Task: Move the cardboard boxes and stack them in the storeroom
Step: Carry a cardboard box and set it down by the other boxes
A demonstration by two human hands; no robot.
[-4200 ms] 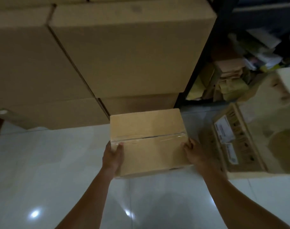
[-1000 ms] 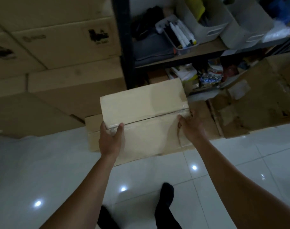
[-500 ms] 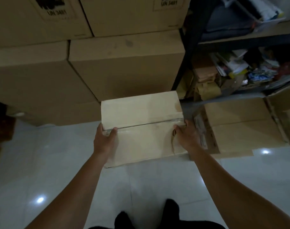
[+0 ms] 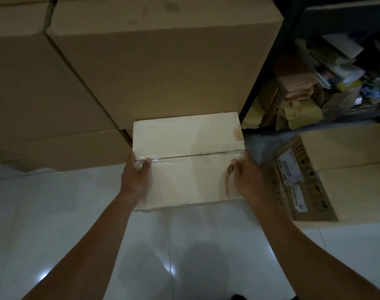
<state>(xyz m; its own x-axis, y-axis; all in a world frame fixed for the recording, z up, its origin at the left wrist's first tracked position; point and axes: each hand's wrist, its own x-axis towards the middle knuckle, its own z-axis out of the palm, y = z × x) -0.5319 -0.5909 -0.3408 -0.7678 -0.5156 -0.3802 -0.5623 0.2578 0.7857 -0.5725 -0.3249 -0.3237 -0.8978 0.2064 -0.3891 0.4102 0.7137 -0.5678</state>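
Grip — left hand (image 4: 136, 179), right hand (image 4: 248, 180) curled round box (image 4: 184, 137).

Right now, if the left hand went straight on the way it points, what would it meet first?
Most likely the stack of large cardboard boxes. The left hand grips the left side of the small taped box and points along it toward the stack right behind; the gap left is unclear.
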